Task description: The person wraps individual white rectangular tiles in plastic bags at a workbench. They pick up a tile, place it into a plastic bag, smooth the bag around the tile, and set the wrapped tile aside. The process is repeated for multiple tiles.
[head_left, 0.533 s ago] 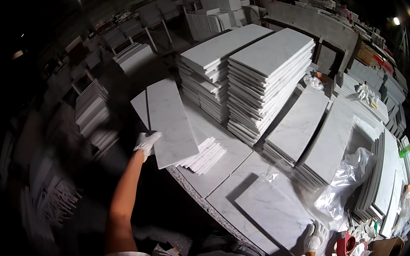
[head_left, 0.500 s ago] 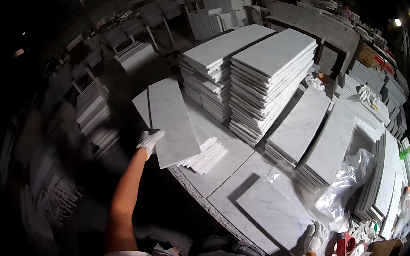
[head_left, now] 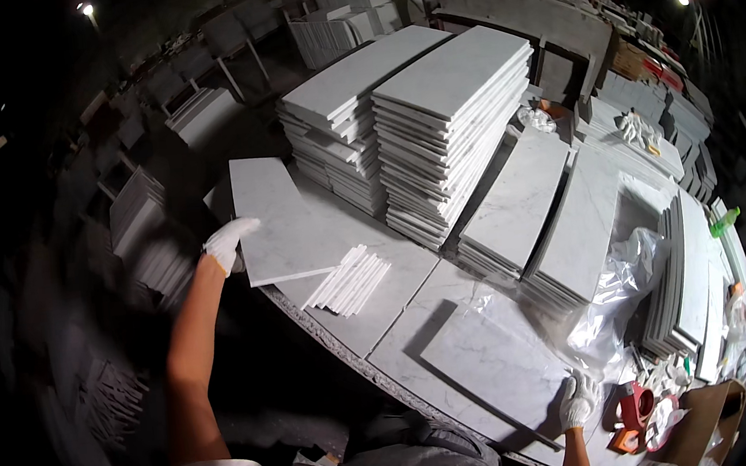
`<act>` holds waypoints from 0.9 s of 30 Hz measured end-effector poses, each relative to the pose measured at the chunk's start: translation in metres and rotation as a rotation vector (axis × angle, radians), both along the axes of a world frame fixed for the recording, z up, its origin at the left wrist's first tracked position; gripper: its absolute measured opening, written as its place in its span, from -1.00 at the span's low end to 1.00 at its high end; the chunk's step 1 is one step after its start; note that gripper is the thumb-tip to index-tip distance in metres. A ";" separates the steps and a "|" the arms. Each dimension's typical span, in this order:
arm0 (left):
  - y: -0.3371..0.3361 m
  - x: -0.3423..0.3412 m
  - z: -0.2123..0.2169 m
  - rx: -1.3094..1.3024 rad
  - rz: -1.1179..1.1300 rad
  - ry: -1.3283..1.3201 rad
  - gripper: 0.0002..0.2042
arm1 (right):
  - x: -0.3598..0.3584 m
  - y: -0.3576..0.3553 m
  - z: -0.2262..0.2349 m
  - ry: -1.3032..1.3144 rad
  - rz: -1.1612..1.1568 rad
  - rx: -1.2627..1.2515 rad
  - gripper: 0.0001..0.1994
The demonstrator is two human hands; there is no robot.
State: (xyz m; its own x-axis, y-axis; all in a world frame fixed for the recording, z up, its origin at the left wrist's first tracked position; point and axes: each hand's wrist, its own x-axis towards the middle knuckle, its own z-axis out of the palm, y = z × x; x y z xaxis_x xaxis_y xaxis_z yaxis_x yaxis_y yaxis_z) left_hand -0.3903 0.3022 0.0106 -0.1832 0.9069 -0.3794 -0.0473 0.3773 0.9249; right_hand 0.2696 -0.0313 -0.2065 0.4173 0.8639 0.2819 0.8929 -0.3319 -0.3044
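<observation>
My left hand [head_left: 232, 243], in a white glove, is at the left edge of a pale grey-veined marble slab [head_left: 276, 219]. Its fingers stretch out over the slab's edge, and the thumb side is partly hidden. The slab lies over the table's far left part, its near right corner beside a bundle of thin white strips [head_left: 351, 281]. My right hand [head_left: 580, 399], gloved too, rests with fingers extended on the table, beside the right end of another marble slab [head_left: 495, 360].
Tall stacks of marble slabs [head_left: 458, 137] stand at the table's back, with lower stacks [head_left: 517, 207] to their right. Clear plastic film [head_left: 607, 323] lies crumpled on the right. A red tape dispenser [head_left: 636, 405] and a cardboard box [head_left: 705, 426] are near my right hand.
The view has shifted, so the scene sits farther left and higher. The left slab has come down flatter, uncovering more of the strips. My left fingers now reach out straighter; my right hand stays put.
</observation>
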 end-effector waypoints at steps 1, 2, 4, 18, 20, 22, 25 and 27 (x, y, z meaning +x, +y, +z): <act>0.000 0.010 -0.002 0.024 0.012 0.052 -0.67 | 0.005 -0.005 -0.010 0.011 -0.060 -0.009 -0.76; 0.007 0.003 -0.010 -0.051 -0.020 -0.124 -0.66 | 0.004 -0.006 -0.008 0.031 -0.060 -0.021 -0.76; 0.007 0.008 -0.023 0.073 -0.013 -0.027 -0.65 | 0.006 -0.009 -0.012 0.035 -0.077 0.008 -0.78; -0.065 0.035 -0.052 0.174 -0.196 -0.299 -0.33 | 0.023 -0.015 -0.016 0.029 -0.110 0.018 -0.80; -0.105 0.026 -0.050 0.194 -0.141 -0.338 -0.37 | 0.020 -0.015 -0.019 0.039 -0.113 0.003 -0.80; -0.168 0.093 -0.001 0.349 -0.098 -0.086 -0.46 | 0.019 -0.012 -0.017 0.051 -0.120 -0.015 -0.81; -0.210 0.037 -0.012 0.626 -0.218 0.778 -0.59 | 0.022 -0.016 -0.010 0.074 -0.121 -0.026 -0.82; -0.238 0.032 -0.004 0.587 -0.189 0.954 -0.62 | 0.023 -0.012 -0.006 0.099 -0.077 -0.003 -0.83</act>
